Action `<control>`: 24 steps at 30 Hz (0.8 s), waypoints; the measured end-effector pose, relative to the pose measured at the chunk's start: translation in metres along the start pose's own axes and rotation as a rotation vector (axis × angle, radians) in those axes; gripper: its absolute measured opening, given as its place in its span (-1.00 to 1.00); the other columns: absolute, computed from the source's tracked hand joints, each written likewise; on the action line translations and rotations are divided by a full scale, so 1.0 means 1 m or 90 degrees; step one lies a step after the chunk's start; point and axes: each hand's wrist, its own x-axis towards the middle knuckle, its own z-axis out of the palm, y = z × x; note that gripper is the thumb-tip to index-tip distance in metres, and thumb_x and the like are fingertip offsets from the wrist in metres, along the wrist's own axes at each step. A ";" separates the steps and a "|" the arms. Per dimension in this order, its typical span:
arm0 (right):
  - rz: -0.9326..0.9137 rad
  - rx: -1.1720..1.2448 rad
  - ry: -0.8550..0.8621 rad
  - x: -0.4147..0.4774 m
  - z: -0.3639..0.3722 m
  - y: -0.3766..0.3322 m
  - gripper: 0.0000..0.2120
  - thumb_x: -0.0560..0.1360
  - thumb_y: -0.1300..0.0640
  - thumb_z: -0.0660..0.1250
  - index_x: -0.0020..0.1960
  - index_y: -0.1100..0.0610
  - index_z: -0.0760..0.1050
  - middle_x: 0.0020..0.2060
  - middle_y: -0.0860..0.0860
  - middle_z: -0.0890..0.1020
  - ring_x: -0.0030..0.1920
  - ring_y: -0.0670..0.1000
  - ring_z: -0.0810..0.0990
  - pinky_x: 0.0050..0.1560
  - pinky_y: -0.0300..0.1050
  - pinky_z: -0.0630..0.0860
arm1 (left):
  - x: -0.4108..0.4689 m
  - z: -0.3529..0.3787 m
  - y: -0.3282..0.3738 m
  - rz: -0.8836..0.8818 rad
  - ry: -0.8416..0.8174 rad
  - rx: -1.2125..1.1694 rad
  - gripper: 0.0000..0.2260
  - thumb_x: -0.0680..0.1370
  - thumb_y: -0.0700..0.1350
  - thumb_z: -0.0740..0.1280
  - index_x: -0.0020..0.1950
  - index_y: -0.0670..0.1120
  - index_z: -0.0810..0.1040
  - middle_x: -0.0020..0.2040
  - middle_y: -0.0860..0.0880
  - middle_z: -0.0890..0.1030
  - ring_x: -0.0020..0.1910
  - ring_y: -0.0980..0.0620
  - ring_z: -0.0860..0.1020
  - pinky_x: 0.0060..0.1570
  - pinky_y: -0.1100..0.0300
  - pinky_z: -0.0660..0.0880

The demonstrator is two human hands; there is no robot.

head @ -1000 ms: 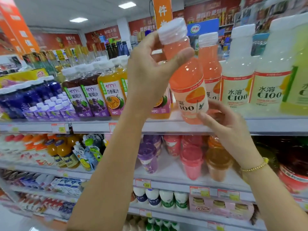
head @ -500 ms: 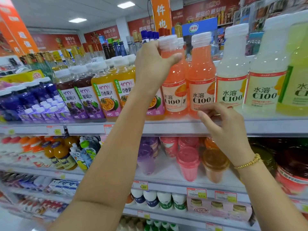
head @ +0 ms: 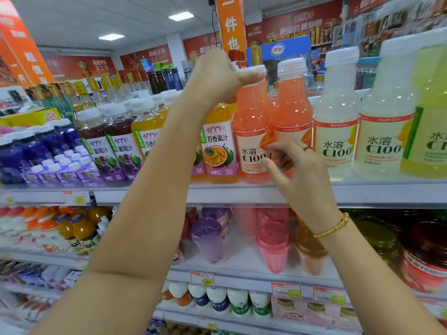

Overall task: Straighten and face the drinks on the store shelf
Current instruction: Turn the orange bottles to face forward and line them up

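Observation:
A pink C100 bottle (head: 251,131) with a white cap stands upright on the top shelf (head: 242,192), its label facing out. My left hand (head: 217,76) grips its cap and neck from the left. My right hand (head: 297,170) hovers in front of the lower label area, fingers spread, fingertips at the label edge between this bottle and a second pink C100 bottle (head: 292,110) right beside it. Pale yellow C100 bottles (head: 337,131) stand further right.
Passion-fruit juice bottles (head: 219,146), grape juice bottles (head: 121,146) and blue drinks (head: 36,151) fill the shelf's left part. A green-yellow bottle (head: 430,122) stands at the far right. Lower shelves hold cup drinks (head: 273,243), orange juices and small yoghurt bottles (head: 217,298).
My left hand brought the pink bottle down from the air and set it upright on the shelf beside the other pink one. My right hand rose toward its label.

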 end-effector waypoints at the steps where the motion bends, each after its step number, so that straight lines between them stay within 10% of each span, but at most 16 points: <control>1: -0.005 -0.008 0.001 0.003 0.004 -0.001 -0.79 0.46 0.12 0.41 0.08 0.15 0.55 -0.21 -0.01 0.57 -0.23 -0.01 0.54 -0.19 0.00 0.55 | 0.005 -0.004 0.001 0.013 0.003 -0.006 -0.49 0.42 0.23 0.38 0.01 -0.23 0.62 -0.10 -0.12 0.68 -0.12 -0.05 0.66 -0.03 0.09 0.59; 8: -0.016 -0.031 0.039 0.017 0.017 -0.007 -0.81 0.46 0.12 0.40 0.05 0.15 0.54 -0.14 -0.01 0.57 -0.20 -0.04 0.53 -0.19 -0.03 0.57 | 0.062 -0.013 0.004 0.047 -0.136 0.112 -0.64 0.49 0.14 0.37 0.09 -0.12 0.64 0.03 -0.06 0.67 -0.08 0.08 0.63 0.01 0.12 0.60; 14: -0.006 -0.029 0.046 0.019 0.020 -0.009 -0.77 0.46 0.18 0.42 0.09 0.18 0.51 -0.14 -0.01 0.55 -0.23 -0.08 0.49 -0.22 -0.15 0.55 | 0.078 0.000 0.010 -0.004 -0.313 0.082 -0.71 0.51 0.00 0.40 0.12 -0.16 0.57 -0.01 0.01 0.63 -0.29 0.20 0.58 -0.43 0.42 0.50; 19: -0.014 -0.033 0.038 0.016 0.024 -0.010 -0.70 0.45 0.19 0.41 0.15 0.19 0.49 -0.11 0.02 0.54 -0.23 -0.12 0.44 -0.21 -0.29 0.45 | 0.077 -0.005 0.004 -0.004 -0.226 0.069 -0.81 0.51 -0.07 0.40 -0.14 -0.18 0.54 -0.25 -0.01 0.59 -0.53 0.23 0.54 -0.52 0.43 0.42; 24: -0.022 -0.062 0.042 0.020 0.027 -0.015 -0.64 0.42 0.19 0.44 0.19 0.17 0.47 -0.08 0.07 0.55 -0.26 -0.04 0.49 -0.29 -0.25 0.42 | 0.057 -0.032 -0.017 -0.053 -0.003 -0.255 -0.75 0.45 -0.12 0.47 0.01 -0.20 0.49 -0.15 -0.06 0.65 -0.31 0.11 0.67 -0.33 0.33 0.55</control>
